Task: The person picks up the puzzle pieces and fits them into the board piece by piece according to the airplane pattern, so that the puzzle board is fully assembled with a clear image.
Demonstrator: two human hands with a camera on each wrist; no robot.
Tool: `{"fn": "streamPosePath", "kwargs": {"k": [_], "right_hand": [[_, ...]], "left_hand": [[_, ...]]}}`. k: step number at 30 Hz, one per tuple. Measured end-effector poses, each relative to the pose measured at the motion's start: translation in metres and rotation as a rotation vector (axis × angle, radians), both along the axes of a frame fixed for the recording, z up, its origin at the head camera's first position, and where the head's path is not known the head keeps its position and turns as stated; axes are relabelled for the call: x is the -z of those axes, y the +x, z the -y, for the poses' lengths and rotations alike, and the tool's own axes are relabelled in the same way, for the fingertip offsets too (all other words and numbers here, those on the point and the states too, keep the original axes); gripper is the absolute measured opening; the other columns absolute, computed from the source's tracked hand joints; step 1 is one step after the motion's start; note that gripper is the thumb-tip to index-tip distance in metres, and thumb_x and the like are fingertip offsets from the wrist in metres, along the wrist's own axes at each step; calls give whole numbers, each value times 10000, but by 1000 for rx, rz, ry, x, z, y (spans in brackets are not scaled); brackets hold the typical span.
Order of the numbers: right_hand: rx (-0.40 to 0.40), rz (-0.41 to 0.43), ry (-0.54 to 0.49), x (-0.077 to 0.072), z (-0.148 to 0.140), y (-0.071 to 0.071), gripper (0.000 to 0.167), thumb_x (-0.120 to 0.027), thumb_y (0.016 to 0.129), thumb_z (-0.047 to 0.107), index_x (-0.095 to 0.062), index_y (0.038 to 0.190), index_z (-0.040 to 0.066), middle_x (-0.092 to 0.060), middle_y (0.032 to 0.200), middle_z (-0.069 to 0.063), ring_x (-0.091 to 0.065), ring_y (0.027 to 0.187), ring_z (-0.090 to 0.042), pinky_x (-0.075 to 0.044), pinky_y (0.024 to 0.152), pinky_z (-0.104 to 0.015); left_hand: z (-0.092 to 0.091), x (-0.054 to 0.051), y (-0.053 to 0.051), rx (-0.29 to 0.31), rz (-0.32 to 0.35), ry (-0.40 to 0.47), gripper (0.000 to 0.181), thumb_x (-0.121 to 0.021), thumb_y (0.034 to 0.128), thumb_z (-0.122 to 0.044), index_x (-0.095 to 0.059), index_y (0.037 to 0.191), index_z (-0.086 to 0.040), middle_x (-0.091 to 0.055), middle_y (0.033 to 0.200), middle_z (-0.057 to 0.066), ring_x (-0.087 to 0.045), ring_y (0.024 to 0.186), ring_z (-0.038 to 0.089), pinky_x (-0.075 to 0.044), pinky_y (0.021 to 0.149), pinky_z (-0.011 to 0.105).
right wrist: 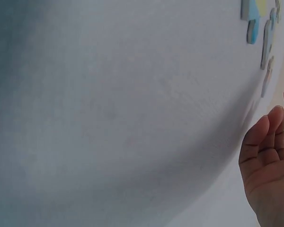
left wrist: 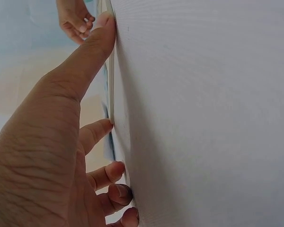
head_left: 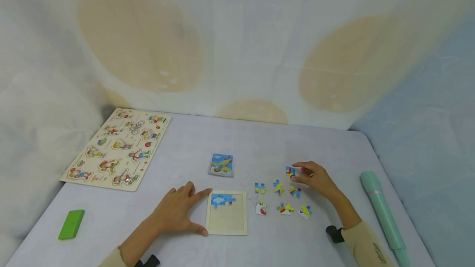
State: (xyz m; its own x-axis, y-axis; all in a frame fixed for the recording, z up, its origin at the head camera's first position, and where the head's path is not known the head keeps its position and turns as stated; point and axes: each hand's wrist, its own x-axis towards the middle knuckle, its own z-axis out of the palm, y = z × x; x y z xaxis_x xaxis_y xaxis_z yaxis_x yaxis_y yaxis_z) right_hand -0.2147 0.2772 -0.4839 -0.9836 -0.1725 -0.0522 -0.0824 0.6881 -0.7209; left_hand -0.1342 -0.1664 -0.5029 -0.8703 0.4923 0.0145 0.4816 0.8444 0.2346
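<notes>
A square wooden puzzle tray (head_left: 227, 231) lies on the table, with joined blue pieces (head_left: 222, 200) in its upper left. My left hand (head_left: 176, 209) is beside it, thumb and forefinger spread wide and touching its two left corners. In the left wrist view the thumb (left wrist: 92, 54) rests against the tray's thin edge. My right hand (head_left: 313, 178) pinches a blue, red and yellow puzzle piece (head_left: 290, 171) between thumb and forefinger. Near it lie several loose pieces, among them a blue and yellow piece (head_left: 261, 188) and a white and red piece (head_left: 261, 207). The right wrist view does not show the pinched piece.
Behind the tray sits a small airplane picture (head_left: 222, 164). A large board with figures (head_left: 118, 149) lies at the back left, and a green block (head_left: 71, 224) at the front left. Along the right side is a mint-green cylinder (head_left: 384, 215). Cloth walls (head_left: 237, 52) surround the table.
</notes>
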Motion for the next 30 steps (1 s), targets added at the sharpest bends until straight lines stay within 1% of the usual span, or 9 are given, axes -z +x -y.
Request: {"fn": "streamPosePath", "kwargs": {"k": [4,10,14,17,23,30], "right_hand": [[21,26,-18,6,2,-5,503,-820,813,293,-651,1236,80,-523,936,-89,-466,827,-202,-401,705,-282],[5,35,-58,12,1,-9,475,-832,800,244,-655,1211,86,-509,902,-91,-445,757,-170,-381,661,-250],[9,40,-48,13,1,-9,469,-824,808,248,-667,1217,81,-503,909,-81,-435,756,-154,-368,668,-248],[12,30,-37,16,0,-8,447,-815,819,262,-682,1206,82,-494,913,-73,-429,765,-150,-361,682,-255],[11,-18,-40,20,1,-7,428,-810,822,265,-700,1190,76,-483,895,-62,-417,749,-127,-356,676,-249],[28,-29,-32,21,1,-7,420,-806,827,266,-704,1181,64,-501,896,-58,-422,743,-110,-364,672,-244]], "left_hand": [[-1,0,1,-2,5,14,1075,-584,541,-950,-521,1433,-353,-335,901,-83,-327,706,72,-255,644,266],[0,0,1,-3,-12,14,1068,-571,541,-958,-529,1424,-359,-324,893,-92,-324,705,62,-249,644,261],[0,1,0,-3,-3,6,1071,-555,541,-967,-519,1429,-370,-325,898,-89,-326,709,64,-251,647,265],[0,1,-1,-4,3,-2,1074,-562,535,-966,-516,1430,-374,-326,898,-90,-328,706,63,-254,646,263],[0,0,0,-3,-2,-5,1071,-553,541,-966,-518,1429,-369,-332,902,-88,-327,712,61,-252,644,258],[0,0,-1,-1,-12,-8,1072,-544,541,-970,-516,1430,-371,-334,903,-89,-325,711,60,-252,643,255]]}}
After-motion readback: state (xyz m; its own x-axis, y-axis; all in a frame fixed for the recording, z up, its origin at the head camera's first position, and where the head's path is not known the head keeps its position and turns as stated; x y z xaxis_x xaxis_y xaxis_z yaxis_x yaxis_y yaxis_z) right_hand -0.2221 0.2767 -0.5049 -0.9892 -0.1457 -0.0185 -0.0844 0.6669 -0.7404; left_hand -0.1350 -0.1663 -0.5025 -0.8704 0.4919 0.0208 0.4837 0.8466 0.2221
